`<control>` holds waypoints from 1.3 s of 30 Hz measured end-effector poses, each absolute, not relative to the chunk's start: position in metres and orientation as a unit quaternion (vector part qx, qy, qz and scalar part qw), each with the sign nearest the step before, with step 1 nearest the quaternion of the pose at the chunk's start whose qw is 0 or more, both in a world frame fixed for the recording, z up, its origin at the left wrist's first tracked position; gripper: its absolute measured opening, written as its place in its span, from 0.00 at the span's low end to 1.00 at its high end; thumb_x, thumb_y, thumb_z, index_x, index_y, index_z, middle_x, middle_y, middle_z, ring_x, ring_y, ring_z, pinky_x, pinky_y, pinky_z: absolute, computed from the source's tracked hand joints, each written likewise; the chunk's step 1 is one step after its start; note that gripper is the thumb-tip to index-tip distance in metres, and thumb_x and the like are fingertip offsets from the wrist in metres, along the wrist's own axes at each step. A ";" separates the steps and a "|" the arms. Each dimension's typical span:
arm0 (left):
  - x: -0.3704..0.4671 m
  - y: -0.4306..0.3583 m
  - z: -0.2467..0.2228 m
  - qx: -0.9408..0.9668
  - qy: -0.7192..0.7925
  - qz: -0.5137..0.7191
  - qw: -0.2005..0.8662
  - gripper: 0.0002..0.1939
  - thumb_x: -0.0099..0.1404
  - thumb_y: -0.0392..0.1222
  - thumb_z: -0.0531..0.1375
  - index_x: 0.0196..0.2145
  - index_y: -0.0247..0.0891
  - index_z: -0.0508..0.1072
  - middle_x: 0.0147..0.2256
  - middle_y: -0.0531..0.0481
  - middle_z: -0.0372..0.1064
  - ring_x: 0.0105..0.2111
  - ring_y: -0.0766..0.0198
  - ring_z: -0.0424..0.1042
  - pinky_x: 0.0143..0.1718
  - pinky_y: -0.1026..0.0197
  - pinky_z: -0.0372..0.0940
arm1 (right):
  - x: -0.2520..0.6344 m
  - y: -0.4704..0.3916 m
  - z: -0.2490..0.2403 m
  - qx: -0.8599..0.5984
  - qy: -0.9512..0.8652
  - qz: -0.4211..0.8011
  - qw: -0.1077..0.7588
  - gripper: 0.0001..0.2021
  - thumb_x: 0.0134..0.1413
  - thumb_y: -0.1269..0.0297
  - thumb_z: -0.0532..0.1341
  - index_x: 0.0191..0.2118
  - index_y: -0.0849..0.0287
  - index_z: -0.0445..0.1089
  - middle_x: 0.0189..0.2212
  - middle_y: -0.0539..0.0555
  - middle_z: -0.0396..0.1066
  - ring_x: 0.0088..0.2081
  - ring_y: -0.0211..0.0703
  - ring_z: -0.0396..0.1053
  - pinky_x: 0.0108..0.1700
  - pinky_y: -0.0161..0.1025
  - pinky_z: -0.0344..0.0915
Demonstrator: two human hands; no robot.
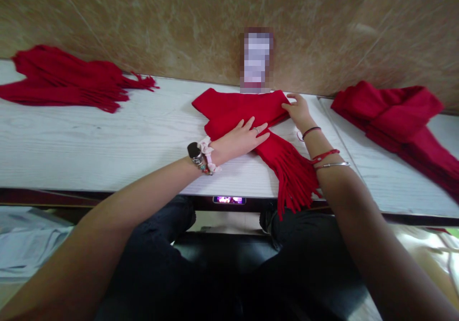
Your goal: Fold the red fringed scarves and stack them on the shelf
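Note:
A red fringed scarf [247, 103] lies folded on the white wood-grain table in front of me, one layer crossing another. Its fringed end [294, 177] slants to the lower right and hangs over the table's front edge. My left hand [240, 142] rests flat on the middle of the scarf, fingers spread. At the upper right corner of the fold, my right hand [298, 110] has its thumb on the cloth and its fingers bent at the edge, pinching it; part of that grip is hidden.
Another red fringed scarf [71, 80] lies at the left, and a folded red one [390, 115] at the right. A brown marbled wall [143, 25] rises behind the table [107, 139]. A lit phone [229, 199] sits at the front edge. Papers [28, 244] lie lower left.

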State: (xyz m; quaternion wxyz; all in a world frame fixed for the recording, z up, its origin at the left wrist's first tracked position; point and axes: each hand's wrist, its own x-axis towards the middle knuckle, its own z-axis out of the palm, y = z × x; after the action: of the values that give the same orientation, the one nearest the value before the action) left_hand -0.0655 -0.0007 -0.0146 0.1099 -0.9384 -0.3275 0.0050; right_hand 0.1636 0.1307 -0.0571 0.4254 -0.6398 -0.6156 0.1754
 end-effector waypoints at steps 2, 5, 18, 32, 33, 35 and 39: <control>-0.070 -0.005 -0.016 -0.940 -0.330 0.019 0.085 0.29 0.66 0.27 0.44 0.62 0.41 0.55 0.65 0.44 0.46 0.64 0.40 0.41 0.56 0.35 0.52 | 0.163 0.131 -0.057 -0.653 -0.595 0.192 0.428 0.21 0.43 0.71 0.58 0.48 0.60 0.64 0.27 0.50 0.69 0.29 0.41 0.68 0.33 0.42 0.67; -0.076 -0.014 -0.017 -0.939 -0.338 0.029 0.059 0.31 0.63 0.26 0.45 0.63 0.42 0.53 0.65 0.44 0.45 0.64 0.35 0.37 0.55 0.27 0.48 | 0.164 0.133 -0.055 -0.659 -0.582 0.190 0.438 0.21 0.44 0.71 0.57 0.48 0.59 0.64 0.30 0.51 0.69 0.30 0.42 0.68 0.34 0.43 0.67; -0.102 -0.008 0.025 -0.946 -0.290 0.120 -0.075 0.36 0.61 0.38 0.53 0.65 0.53 0.46 0.66 0.53 0.42 0.65 0.47 0.41 0.60 0.43 0.48 | 0.151 0.118 -0.030 -0.666 -0.631 0.035 0.395 0.20 0.45 0.73 0.57 0.48 0.64 0.65 0.41 0.61 0.69 0.44 0.51 0.67 0.47 0.51 0.63; -0.160 0.063 0.004 -0.936 -0.324 0.031 0.130 0.18 0.59 0.28 0.50 0.45 0.33 0.71 0.44 0.43 0.69 0.43 0.60 0.69 0.44 0.61 0.61 | 0.055 -0.059 -0.015 -0.457 -0.886 -0.075 0.029 0.14 0.58 0.74 0.52 0.47 0.69 0.68 0.43 0.66 0.70 0.44 0.51 0.68 0.44 0.44 0.65; -0.159 0.063 0.004 -0.935 -0.326 0.029 0.136 0.17 0.59 0.28 0.50 0.44 0.33 0.71 0.43 0.43 0.69 0.42 0.60 0.69 0.43 0.61 0.61 | 0.054 -0.058 -0.014 -0.459 -0.885 -0.081 0.018 0.14 0.58 0.77 0.50 0.46 0.69 0.68 0.41 0.65 0.71 0.42 0.51 0.69 0.42 0.43 0.65; -0.160 0.065 0.006 -0.932 -0.336 0.020 0.133 0.16 0.59 0.27 0.50 0.42 0.33 0.72 0.41 0.43 0.69 0.41 0.60 0.69 0.41 0.62 0.61 | 0.054 -0.056 -0.008 -0.459 -0.884 -0.088 0.010 0.14 0.57 0.79 0.49 0.44 0.68 0.68 0.37 0.63 0.72 0.38 0.49 0.70 0.36 0.41 0.65; -0.170 0.074 0.010 -0.936 -0.341 0.017 0.087 0.16 0.56 0.26 0.51 0.38 0.35 0.73 0.38 0.46 0.70 0.40 0.63 0.69 0.43 0.64 0.60 | 0.048 -0.064 -0.004 -0.407 -0.909 -0.088 0.036 0.13 0.58 0.78 0.50 0.43 0.68 0.69 0.35 0.61 0.72 0.35 0.46 0.70 0.35 0.41 0.65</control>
State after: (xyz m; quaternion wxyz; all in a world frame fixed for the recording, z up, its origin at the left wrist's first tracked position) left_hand -0.1705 0.0738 0.0102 0.0873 -0.9359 -0.3409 0.0167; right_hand 0.0481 -0.0638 -0.0039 0.0360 -0.4066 -0.9087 -0.0879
